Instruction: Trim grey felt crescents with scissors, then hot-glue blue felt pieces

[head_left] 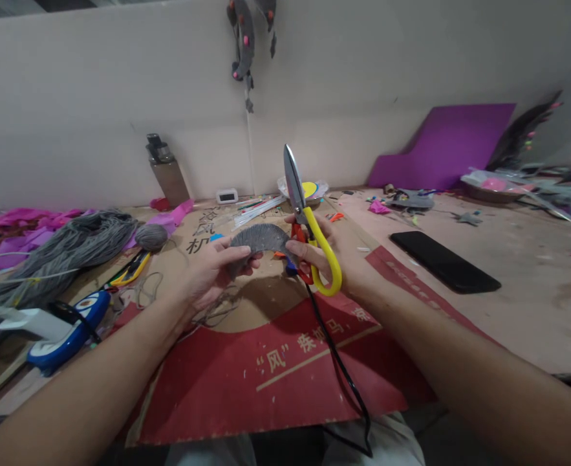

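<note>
A grey crescent wrapped in yarn (260, 237) is held up above the cardboard, spanning both hands. My left hand (217, 268) pinches its left end between thumb and fingers. At the right end, the thumb of my right hand (321, 255) presses on the crescent. The same hand also carries scissors (295, 181), blades pointing up, with a yellow handle loop outside the palm. Red and blue parts show behind and below the right fingers; I cannot tell what they belong to. A black cord (336, 356) runs down from there over the cardboard edge.
Printed red-and-tan cardboard (207, 382) covers the table. Left are grey yarn (86, 249), a small yarn ball (152, 237), a yellow cutter (132, 270) and a blue power strip (72, 336). A black phone (443, 261) lies right. A dark bottle (169, 175) stands at the wall.
</note>
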A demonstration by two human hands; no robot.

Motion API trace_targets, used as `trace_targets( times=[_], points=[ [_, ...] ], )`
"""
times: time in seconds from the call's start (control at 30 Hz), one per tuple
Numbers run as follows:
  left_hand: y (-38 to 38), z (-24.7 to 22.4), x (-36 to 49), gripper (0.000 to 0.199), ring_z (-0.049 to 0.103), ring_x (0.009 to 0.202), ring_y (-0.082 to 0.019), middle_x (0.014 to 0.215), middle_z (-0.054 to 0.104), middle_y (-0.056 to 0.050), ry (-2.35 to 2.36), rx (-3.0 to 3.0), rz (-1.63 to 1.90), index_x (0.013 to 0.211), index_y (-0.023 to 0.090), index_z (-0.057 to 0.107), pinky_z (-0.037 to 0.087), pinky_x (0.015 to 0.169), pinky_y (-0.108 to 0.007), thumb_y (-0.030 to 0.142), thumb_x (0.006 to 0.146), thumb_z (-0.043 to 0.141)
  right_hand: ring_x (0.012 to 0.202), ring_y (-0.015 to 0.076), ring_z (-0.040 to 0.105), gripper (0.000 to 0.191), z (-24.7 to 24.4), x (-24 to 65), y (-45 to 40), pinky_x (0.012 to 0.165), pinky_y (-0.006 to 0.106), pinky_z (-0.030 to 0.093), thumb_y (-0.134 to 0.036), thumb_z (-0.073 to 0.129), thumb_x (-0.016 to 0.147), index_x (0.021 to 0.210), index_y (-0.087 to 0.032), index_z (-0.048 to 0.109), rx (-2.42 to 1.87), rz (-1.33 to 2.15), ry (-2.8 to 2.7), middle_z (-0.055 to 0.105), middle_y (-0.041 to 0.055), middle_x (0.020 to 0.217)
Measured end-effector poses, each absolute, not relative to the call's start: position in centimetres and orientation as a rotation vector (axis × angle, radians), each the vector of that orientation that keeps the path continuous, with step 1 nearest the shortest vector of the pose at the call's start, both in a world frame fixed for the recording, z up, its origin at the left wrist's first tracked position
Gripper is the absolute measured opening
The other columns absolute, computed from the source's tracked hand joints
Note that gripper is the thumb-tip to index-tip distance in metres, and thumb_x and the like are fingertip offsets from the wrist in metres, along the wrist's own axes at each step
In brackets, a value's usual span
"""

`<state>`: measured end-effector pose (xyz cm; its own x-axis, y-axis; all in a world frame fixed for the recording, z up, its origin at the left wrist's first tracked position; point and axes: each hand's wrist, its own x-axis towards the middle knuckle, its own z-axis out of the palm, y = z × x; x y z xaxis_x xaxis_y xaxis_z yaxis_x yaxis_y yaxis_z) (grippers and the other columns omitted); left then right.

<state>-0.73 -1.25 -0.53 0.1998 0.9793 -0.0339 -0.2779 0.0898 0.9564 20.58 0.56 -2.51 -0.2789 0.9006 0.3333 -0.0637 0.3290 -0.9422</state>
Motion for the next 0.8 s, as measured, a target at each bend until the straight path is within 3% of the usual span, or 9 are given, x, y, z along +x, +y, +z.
trace_targets(
  times=[0.23, 0.37, 0.5, 0.8],
  points=[
    [-1.2, -0.4, -1.0, 0.01, 0.058, 0.051, -0.011, 0.063, 0.065, -0.008, 0.954, 1.057, 1.096, 0.072, 0.009, 0.068, 0.045, 0.047, -0.02, 0.016, 0.067, 0.075, 0.048, 0.0079, 0.044, 0.047, -2.3, 20.5, 0.1, 0.043, 0.024, 0.04, -0.047, 0.064, 0.08, 0.119, -0.026, 0.048, -0.832, 1.095, -1.648, 0.051, -0.0048, 0.077],
    [-0.5, -0.6, -1.0, 0.004, 0.057, 0.054, -0.01, 0.068, 0.065, -0.006, 0.947, 0.975, 1.31, 0.073, 0.01, 0.066, 0.046, 0.048, -0.019, 0.012, 0.07, 0.069, 0.075, 0.0161, 0.055, 0.041, -2.0, 20.8, 0.1, 0.065, 0.029, 0.048, -0.035, 0.056, 0.085, 0.123, -0.021, 0.048, -0.99, 0.602, -1.851, 0.058, 0.003, 0.091],
    [-0.1, -0.5, -1.1, 0.01, 0.06, 0.062, -0.011, 0.076, 0.066, -0.005, 0.959, 0.86, 1.512, 0.08, 0.011, 0.063, 0.049, 0.051, -0.021, 0.006, 0.071, 0.064, 0.091, 0.0216, 0.055, 0.042, -2.3, 20.8, -0.2, 0.081, 0.035, 0.045, -0.024, 0.055, 0.084, 0.125, -0.018, 0.052, -1.112, 0.145, -2.074, 0.058, 0.0099, 0.104],
    [-0.5, -0.5, -0.9, 0.02, 0.061, 0.063, -0.012, 0.071, 0.066, -0.004, 0.921, 0.904, 1.52, 0.081, 0.015, 0.057, 0.05, 0.055, -0.022, 0.005, 0.069, 0.069, 0.09, 0.0238, 0.051, 0.042, -3.4, 20.2, -0.5, 0.073, 0.031, 0.039, -0.03, 0.05, 0.089, 0.13, -0.02, 0.053, -1.315, -0.322, -2.241, 0.057, 0.0118, 0.101]
  ],
)
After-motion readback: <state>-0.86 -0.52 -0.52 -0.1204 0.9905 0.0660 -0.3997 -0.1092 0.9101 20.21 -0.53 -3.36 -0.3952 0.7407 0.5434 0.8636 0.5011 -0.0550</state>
